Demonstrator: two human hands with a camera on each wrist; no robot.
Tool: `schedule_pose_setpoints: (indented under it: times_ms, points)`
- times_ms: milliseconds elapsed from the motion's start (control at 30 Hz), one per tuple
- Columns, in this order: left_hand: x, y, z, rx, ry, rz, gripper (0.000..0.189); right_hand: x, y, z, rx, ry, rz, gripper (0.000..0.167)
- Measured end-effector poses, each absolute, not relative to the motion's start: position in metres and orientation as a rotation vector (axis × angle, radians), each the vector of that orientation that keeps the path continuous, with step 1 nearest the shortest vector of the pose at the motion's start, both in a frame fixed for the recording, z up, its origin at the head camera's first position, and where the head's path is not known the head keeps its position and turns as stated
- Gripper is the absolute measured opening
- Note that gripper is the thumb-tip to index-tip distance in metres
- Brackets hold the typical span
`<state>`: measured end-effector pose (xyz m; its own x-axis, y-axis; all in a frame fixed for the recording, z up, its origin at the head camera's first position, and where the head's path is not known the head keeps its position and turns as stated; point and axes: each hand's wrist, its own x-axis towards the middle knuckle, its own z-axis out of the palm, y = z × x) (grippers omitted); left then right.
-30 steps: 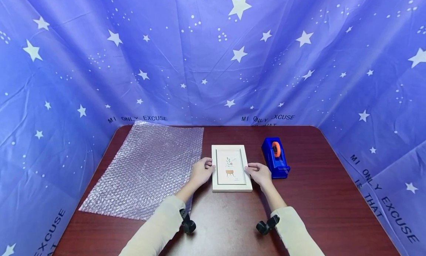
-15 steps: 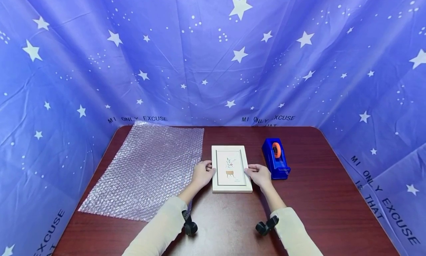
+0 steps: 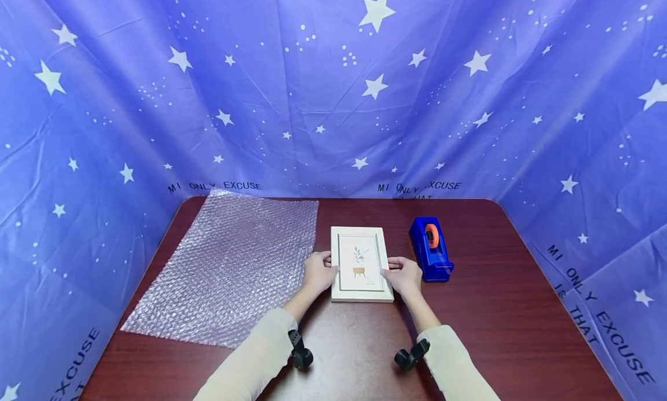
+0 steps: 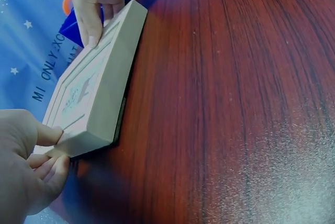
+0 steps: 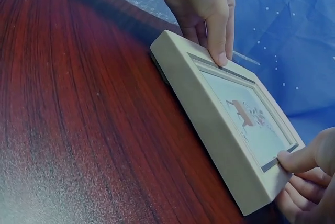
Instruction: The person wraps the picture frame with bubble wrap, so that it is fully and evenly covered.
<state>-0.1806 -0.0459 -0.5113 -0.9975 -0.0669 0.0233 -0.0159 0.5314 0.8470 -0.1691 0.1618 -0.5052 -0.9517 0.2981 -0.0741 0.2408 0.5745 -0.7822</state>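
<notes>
A cream picture frame (image 3: 362, 294) with a potted-plant print lies face up near the middle of the table. My left hand (image 3: 319, 272) holds its left side, thumb over the front and fingers bent at the edge. On the opposite side my right hand (image 3: 405, 275) pinches the frame the same way. In the left wrist view, the left hand (image 4: 26, 164) has its thumb on the face of the frame (image 4: 112, 72) and its fingers below the edge. The right wrist view shows the right thumb on the frame (image 5: 214, 130) too; the fingertips underneath are partly hidden.
A sheet of bubble wrap (image 3: 229, 268) lies flat on the left of the dark red wooden table (image 3: 500, 308). To the right of the frame stands a blue tape dispenser (image 3: 431, 253) with an orange roll. A starry blue curtain (image 3: 333, 88) surrounds the table.
Both thumbs have shifted slightly inward over the frame's face. The picture frame has barely moved, and the bubble wrap and tape dispenser stay where they were.
</notes>
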Motion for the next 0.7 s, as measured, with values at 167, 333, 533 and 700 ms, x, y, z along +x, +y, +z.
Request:
schedule_pose_setpoints:
  times_ms: [167,333,533,700]
  points:
    - [-0.1814,-0.0463,-0.5068,0.061,-2.621,-1.553,0.044,-0.1682,0.1594,-0.503,-0.525,-2.642,1.474,0.035]
    - [-0.1811,-0.0458,-0.5069,0.042,-2.597,-1.537,0.043,-0.1666,0.1574,-0.5008,-0.574,-2.605,1.53,0.036]
    - [-0.1781,-0.0469,-0.5098,0.062,-2.519,-1.631,0.042,-0.1665,0.1584,-0.5009,-0.617,-2.541,1.622,0.035]
    - [-0.1786,-0.0495,-0.507,0.092,-2.479,-1.758,0.045,-0.1687,0.1584,-0.4982,-0.646,-2.385,1.852,0.038]
